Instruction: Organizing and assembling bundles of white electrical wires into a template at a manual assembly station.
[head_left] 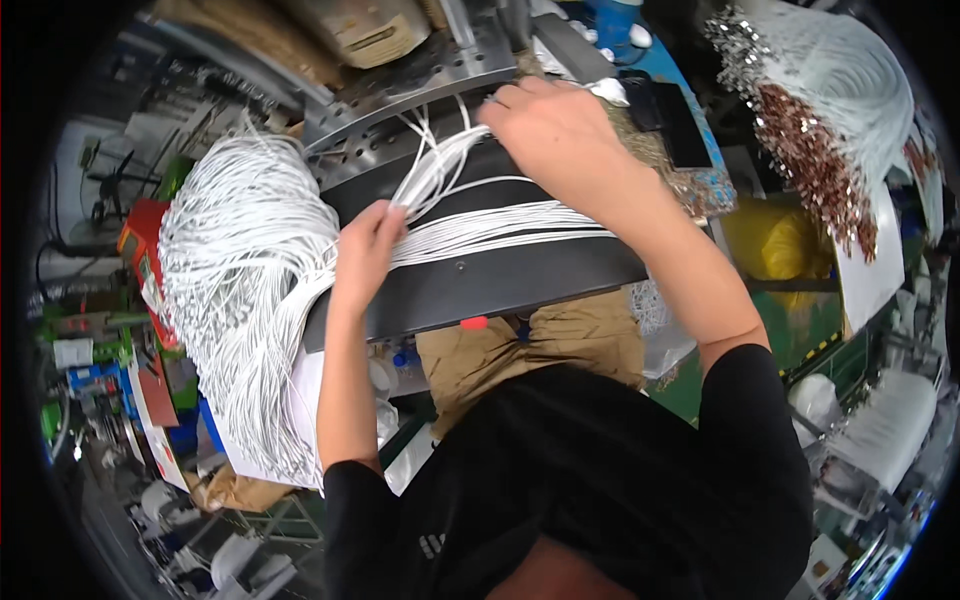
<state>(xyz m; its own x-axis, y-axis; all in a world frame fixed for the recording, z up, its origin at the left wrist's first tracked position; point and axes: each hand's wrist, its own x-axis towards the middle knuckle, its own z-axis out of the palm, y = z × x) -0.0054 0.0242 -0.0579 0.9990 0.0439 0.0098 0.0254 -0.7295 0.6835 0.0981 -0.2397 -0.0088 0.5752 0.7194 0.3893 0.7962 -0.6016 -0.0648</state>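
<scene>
Over the black board (500, 285), the white cord bundle (436, 174) slanted away and rightward from your left hand (368, 250), which pinched its near part. Your right hand (548, 135) met its far end near the board's far edge; whether those fingers gripped, I couldn't tell.

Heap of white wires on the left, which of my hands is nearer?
Left. Your left hand is just right of the heap of white wires; your right hand is farther off to the right and higher in the picture.
</scene>
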